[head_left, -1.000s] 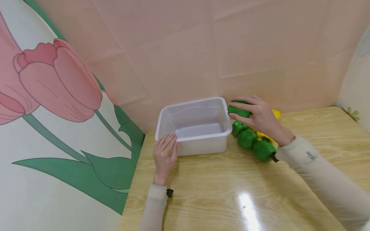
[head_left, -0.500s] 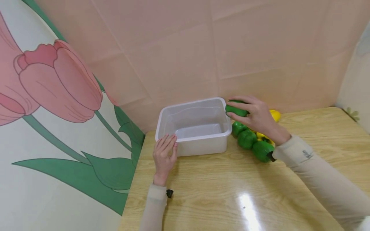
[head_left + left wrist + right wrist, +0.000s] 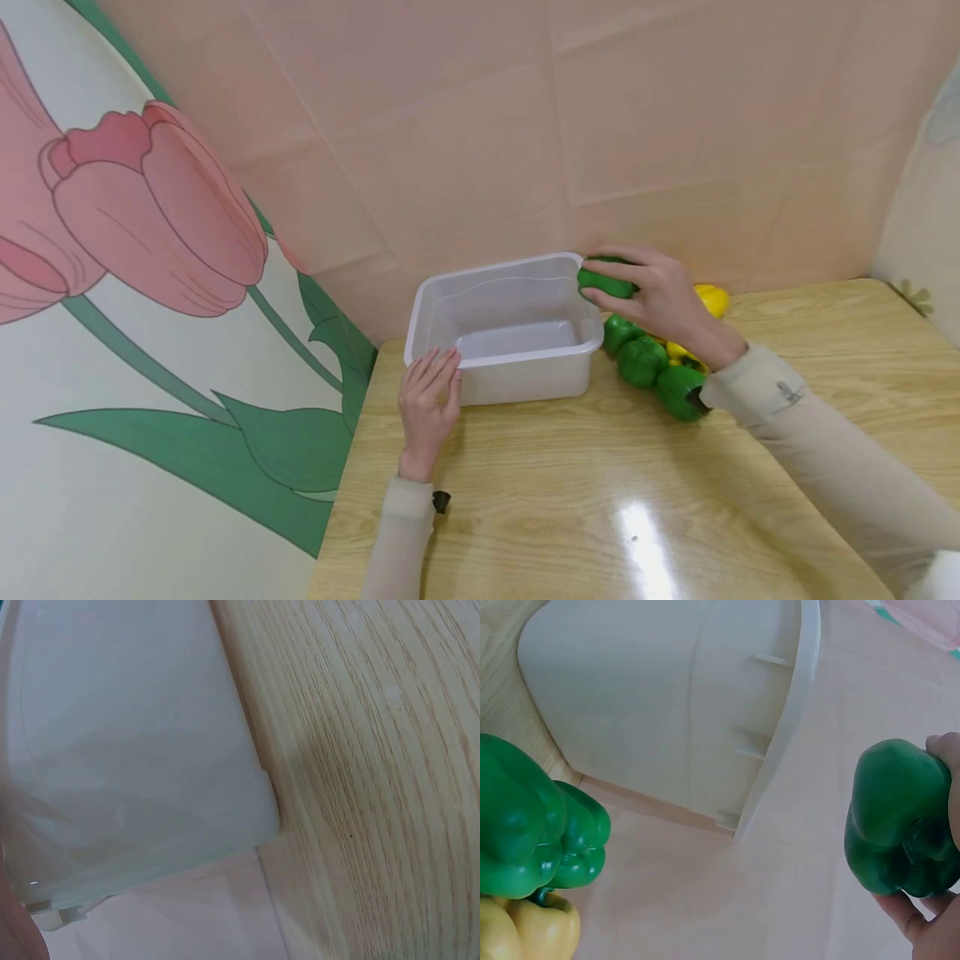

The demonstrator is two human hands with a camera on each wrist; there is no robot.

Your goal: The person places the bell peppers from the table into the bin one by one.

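Note:
My right hand (image 3: 660, 296) grips a green bell pepper (image 3: 606, 278) in the air, beside and slightly over the right rim of a white plastic tub (image 3: 525, 375). In the right wrist view the held pepper (image 3: 896, 814) shows at the right, with fingers and thumb around it. My left hand (image 3: 429, 404) rests its nearly straight fingers on the tub's front rim near the left corner. Several green bell peppers (image 3: 642, 362) lie right of the tub, with yellow peppers (image 3: 711, 300) behind them, partly hidden by the right hand and forearm. The tub's visible floor holds nothing.
The wooden table (image 3: 540, 483) runs up to a pink sheet (image 3: 465, 150) hanging behind the tub. At the left stands a wall (image 3: 150, 367) painted with tulips. A small black object (image 3: 441, 502) sits by the left cuff.
My right hand has moved a little left with the green bell pepper, toward and over the tub's right rim. The left hand and the tub stay in place.

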